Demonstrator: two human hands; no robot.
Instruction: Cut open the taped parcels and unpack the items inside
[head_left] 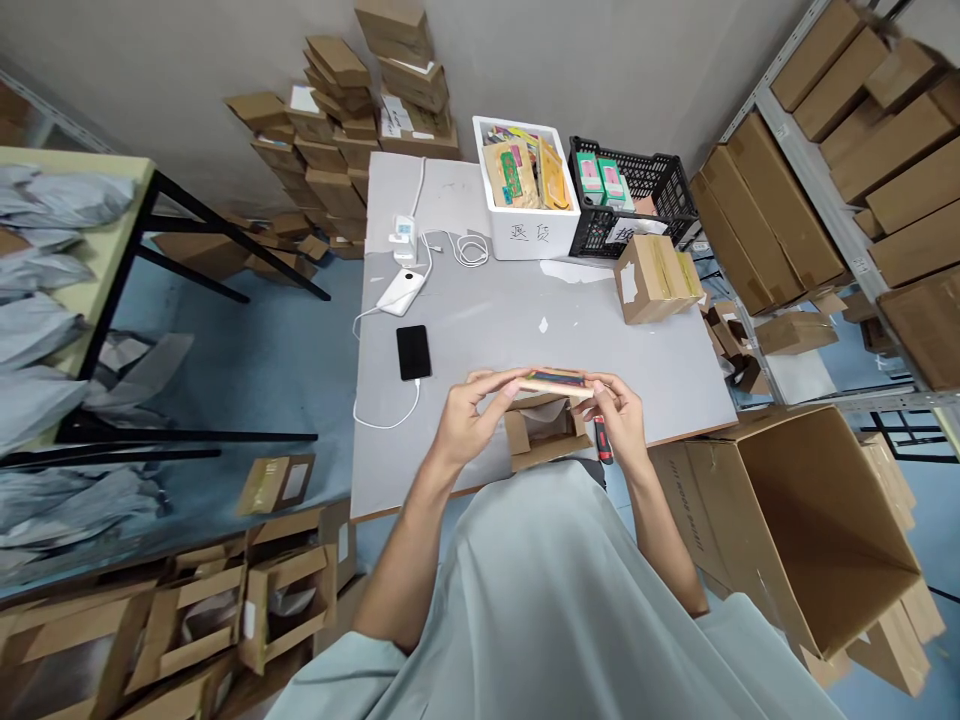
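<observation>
A thin, flat, book-like item (559,381) with a dark, multicoloured top and a pale edge is held level above the near edge of the table. My left hand (471,418) pinches its left end between thumb and fingers. At the other end, my right hand (619,410) grips it the same way. Directly below stands a small open cardboard box (547,453), with something pale inside that I cannot make out. A red and black tool (603,440), perhaps a box cutter, lies just right of that box, close to my right hand.
On the grey table (495,310) are a phone (414,353) on a cable, a white power bank (401,291), a taped carton (651,283), a white foam bin (534,235) and a black crate (592,232). A large open carton (720,500) stands right; boxes crowd the floor left.
</observation>
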